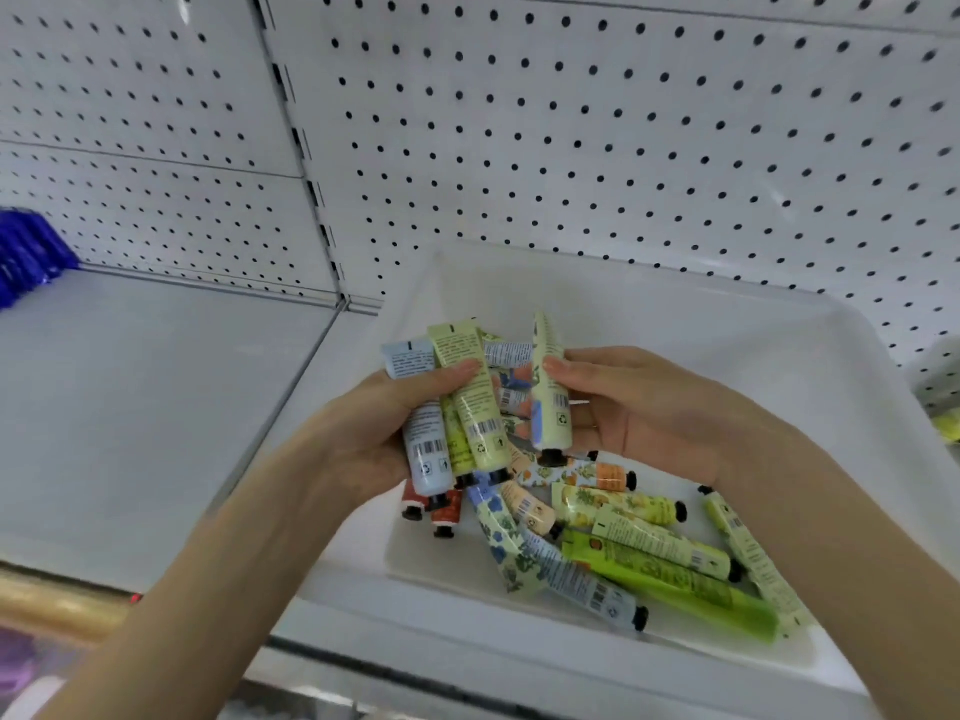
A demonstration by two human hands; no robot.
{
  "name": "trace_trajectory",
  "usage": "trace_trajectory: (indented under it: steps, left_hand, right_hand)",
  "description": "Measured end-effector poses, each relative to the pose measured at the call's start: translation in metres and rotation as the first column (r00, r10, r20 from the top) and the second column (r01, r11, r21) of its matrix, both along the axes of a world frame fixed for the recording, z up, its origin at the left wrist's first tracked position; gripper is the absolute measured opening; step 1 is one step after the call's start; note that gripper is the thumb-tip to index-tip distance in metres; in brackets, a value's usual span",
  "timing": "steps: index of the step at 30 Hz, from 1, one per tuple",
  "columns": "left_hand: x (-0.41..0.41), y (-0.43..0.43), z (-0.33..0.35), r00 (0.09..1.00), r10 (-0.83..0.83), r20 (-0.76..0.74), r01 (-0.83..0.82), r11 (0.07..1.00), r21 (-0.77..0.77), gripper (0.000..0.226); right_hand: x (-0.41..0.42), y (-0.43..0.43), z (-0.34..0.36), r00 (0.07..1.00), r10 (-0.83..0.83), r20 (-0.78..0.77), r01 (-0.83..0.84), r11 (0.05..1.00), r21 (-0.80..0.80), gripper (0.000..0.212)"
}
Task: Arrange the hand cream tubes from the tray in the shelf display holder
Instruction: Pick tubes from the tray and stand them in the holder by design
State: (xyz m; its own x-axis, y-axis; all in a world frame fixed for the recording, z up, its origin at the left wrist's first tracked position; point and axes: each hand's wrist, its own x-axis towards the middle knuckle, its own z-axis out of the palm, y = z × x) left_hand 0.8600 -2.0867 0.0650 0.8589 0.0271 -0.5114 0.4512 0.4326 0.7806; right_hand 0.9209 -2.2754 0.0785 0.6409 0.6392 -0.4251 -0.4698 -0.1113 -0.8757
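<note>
Evidently little is done yet; several hand cream tubes (pixel 470 407) are gripped in the left hand (pixel 374 433); one pale green tube (pixel 551 402) is held by the right hand (pixel 639 407); below both, many loose tubes (pixel 623 537) are left in the tray (pixel 727 324); no holder is seen.

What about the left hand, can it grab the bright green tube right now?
Probably not yet. The left hand grips a bunch of tubes, so its fingers are full. The bright green tube lies mostly uncovered in the tray, nearer the right hand, which holds one tube too.
</note>
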Motion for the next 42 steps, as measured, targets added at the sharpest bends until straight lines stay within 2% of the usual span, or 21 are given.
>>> trace_trajectory:
  steps: [3, 7, 9, 12, 15, 19, 23, 25, 28, 32, 34, 38, 42]
  left_hand:
    - [-0.012, -0.009, 0.004, 0.999, 0.046, 0.018, -0.046, 0.999, -0.012, 0.032]
    - [-0.029, -0.017, 0.012, 0.987, 0.145, 0.069, -0.144, 0.989, -0.023, 0.013]
    - [-0.038, -0.021, 0.02, 0.977, 0.194, 0.091, -0.194, 0.981, -0.011, 0.006]
    - [-0.055, -0.032, 0.036, 0.97, 0.205, 0.129, -0.209, 0.977, 0.026, 0.006]
    - [-0.074, -0.05, 0.052, 0.965, 0.196, 0.174, -0.206, 0.977, 0.045, 0.02]
    - [-0.101, -0.094, 0.067, 0.96, 0.163, 0.229, -0.177, 0.983, 0.045, 0.026]
    - [-0.137, -0.16, 0.063, 0.966, 0.086, 0.245, -0.092, 0.996, 0.016, 0.037]
    - [-0.158, -0.191, 0.054, 0.97, 0.061, 0.234, -0.061, 0.998, -0.006, 0.039]
    - [-0.185, -0.232, 0.041, 0.976, 0.049, 0.213, -0.04, 0.998, -0.045, 0.034]
    - [-0.21, -0.278, 0.035, 0.984, 0.04, 0.175, -0.022, 0.994, -0.103, 0.023]
    - [-0.216, -0.295, 0.037, 0.981, 0.012, 0.194, 0.007, 0.995, -0.096, 0.028]
    - [-0.215, -0.325, 0.037, 0.974, -0.013, 0.224, 0.034, 0.995, -0.089, 0.035]
    - [-0.2, -0.361, 0.022, 0.982, -0.049, 0.183, 0.069, 0.992, -0.106, 0.026]
  right_hand:
    - [-0.003, 0.004, 0.001, 0.998, 0.025, -0.065, -0.019, 0.997, 0.078, 0.046]
    - [-0.009, 0.009, 0.004, 0.99, 0.021, -0.138, 0.001, 0.987, 0.158, 0.035]
    - [-0.016, 0.01, 0.009, 0.994, 0.044, -0.101, -0.026, 0.985, 0.17, 0.039]
    - [-0.03, 0.005, 0.023, 0.998, 0.045, -0.034, -0.038, 0.985, 0.168, 0.04]
    - [-0.05, -0.018, 0.037, 0.994, -0.007, 0.105, -0.006, 0.992, 0.129, 0.035]
    - [-0.09, -0.074, 0.05, 0.959, -0.121, 0.258, 0.107, 0.992, 0.068, 0.03]
    - [-0.139, -0.145, 0.047, 0.906, -0.226, 0.358, 0.231, 0.973, 0.029, 0.045]
    - [-0.163, -0.181, 0.043, 0.874, -0.289, 0.39, 0.304, 0.952, 0.023, 0.044]
    - [-0.193, -0.233, 0.04, 0.818, -0.322, 0.477, 0.381, 0.924, -0.031, 0.033]
    - [-0.221, -0.292, 0.043, 0.692, -0.328, 0.643, 0.49, 0.867, -0.085, 0.005]
    - [-0.227, -0.32, 0.041, 0.638, -0.279, 0.718, 0.52, 0.844, -0.134, 0.001]
    - [-0.225, -0.374, 0.038, 0.518, -0.114, 0.848, 0.608, 0.747, -0.271, 0.008]
    - [-0.209, -0.417, 0.034, 0.52, -0.047, 0.853, 0.653, 0.665, -0.362, 0.012]
